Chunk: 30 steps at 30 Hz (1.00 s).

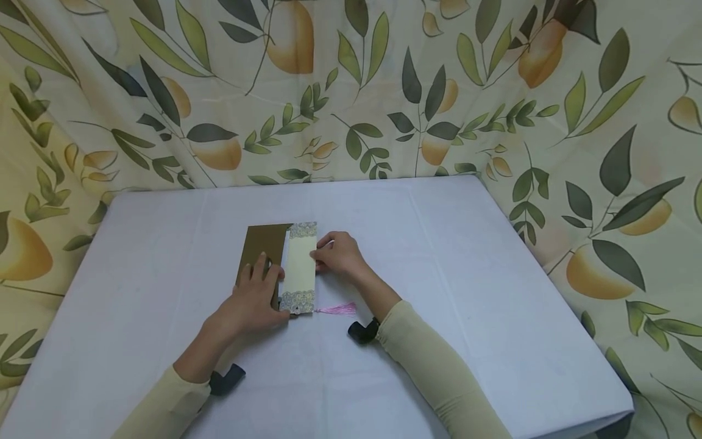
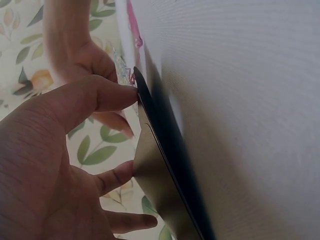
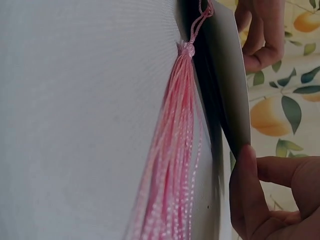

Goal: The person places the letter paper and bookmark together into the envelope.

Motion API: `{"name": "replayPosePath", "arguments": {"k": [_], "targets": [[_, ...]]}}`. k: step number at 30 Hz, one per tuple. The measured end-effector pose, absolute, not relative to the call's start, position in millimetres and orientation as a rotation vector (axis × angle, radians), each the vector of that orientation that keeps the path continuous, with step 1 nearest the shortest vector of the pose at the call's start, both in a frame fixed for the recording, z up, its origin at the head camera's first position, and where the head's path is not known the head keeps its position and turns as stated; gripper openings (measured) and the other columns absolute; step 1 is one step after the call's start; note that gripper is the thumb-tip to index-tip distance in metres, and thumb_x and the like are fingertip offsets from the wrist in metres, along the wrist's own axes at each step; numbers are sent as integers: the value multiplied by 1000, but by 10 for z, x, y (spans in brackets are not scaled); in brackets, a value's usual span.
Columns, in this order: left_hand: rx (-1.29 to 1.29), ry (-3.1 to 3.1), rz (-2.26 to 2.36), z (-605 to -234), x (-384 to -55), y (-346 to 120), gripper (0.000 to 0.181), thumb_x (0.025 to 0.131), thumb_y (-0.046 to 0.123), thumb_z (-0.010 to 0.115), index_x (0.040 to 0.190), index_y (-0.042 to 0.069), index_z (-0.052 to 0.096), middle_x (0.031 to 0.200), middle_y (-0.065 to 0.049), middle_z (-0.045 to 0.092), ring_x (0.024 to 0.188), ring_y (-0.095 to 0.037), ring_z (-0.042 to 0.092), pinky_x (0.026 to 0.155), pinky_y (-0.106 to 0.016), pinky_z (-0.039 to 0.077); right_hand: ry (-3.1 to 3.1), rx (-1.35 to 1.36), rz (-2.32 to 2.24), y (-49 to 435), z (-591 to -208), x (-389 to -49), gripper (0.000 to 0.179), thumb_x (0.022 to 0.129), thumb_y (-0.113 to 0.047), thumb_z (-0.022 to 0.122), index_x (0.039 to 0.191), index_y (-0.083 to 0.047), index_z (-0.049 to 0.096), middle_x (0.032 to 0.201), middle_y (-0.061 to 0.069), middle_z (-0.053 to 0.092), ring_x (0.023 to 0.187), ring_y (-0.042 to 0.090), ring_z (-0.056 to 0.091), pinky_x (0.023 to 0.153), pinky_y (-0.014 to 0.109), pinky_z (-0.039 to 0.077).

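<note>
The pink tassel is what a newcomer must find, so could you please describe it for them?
On the white-covered table, in the head view, find the pale card with patterned ends beside a brown panel. By the card's lower right corner, below the right hand, lies the tassel. Its stringy pink threads set it apart from its flat neighbours.

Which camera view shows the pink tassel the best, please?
The right wrist view: the pink tassel is large, its knot and separate threads visible, though its lower end is cut off. The head view shows it whole but small; the left wrist view, only a blurred part near the top edge.
</note>
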<state>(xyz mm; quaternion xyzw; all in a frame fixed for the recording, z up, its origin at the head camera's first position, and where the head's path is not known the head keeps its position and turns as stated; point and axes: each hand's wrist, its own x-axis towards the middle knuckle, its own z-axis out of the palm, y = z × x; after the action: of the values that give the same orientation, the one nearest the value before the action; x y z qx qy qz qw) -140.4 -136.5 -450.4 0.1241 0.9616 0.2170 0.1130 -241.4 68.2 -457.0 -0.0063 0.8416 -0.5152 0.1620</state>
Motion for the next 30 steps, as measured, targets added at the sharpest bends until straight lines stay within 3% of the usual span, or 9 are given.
{"name": "replayPosePath", "arguments": {"k": [14, 30], "targets": [[393, 2820, 630, -4527, -1414, -1390, 68, 80, 36, 82, 132, 9, 48, 162, -37, 14, 138, -69, 22, 98, -81, 31, 2521, -90, -1406, 608, -4591, -2405, 16, 92, -9, 79, 92, -2, 66, 72, 9, 69, 57, 19, 70, 58, 26, 50], [383, 2803, 671, -4488, -1404, -1394, 67, 84, 37, 81, 134, 9, 47, 163, -35, 14, 140, -68, 19, 100, -79, 33, 2528, -54, -1429, 498, -4576, -2403, 12, 93, -8, 78, 95, 0, 69, 73, 7, 71, 60, 18, 70, 58, 27, 52]]}}
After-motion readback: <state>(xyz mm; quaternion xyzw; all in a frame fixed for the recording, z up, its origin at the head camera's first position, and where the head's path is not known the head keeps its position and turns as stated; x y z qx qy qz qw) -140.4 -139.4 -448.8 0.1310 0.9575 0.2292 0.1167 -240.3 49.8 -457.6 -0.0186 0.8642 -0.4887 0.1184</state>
